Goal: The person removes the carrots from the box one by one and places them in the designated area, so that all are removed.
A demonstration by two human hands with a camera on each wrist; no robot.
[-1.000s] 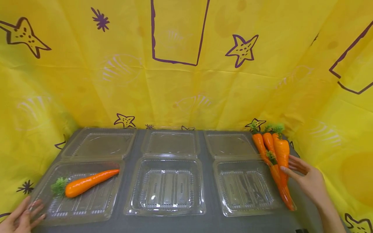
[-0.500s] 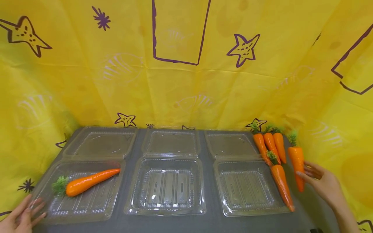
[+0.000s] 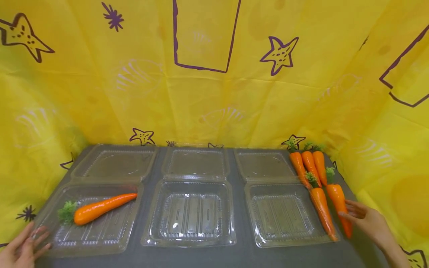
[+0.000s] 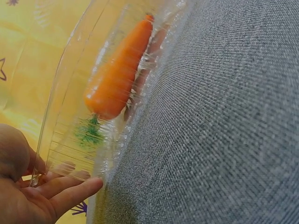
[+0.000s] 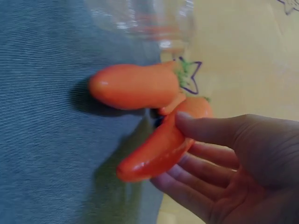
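Observation:
Between thumb and fingers my right hand [image 3: 370, 223] holds a carrot [image 3: 339, 203], its tip toward me and its leafy end away. In the right wrist view this carrot [image 5: 159, 147] is tilted, its tip over the grey surface. Just left of it another carrot [image 3: 323, 212] lies along the right container's edge. Three more carrots [image 3: 312, 163] lie behind. My left hand [image 3: 25, 243] pinches the near left corner of an open clear plastic container [image 3: 124, 238], thumb at the rim in the left wrist view. One carrot [image 3: 100, 210] with green leaves lies in that container.
A middle clear container [image 3: 189, 242] and a right one [image 3: 264, 243] stand open, lids folded back toward a yellow curtain [image 3: 201, 96]. The curtain encloses the back and both sides of the grey table [image 3: 241, 257].
My right hand has drawn a carrot away from the pile, out to the right and then toward me. It now lies right of the nearest loose carrot. My left hand stays at the container's corner.

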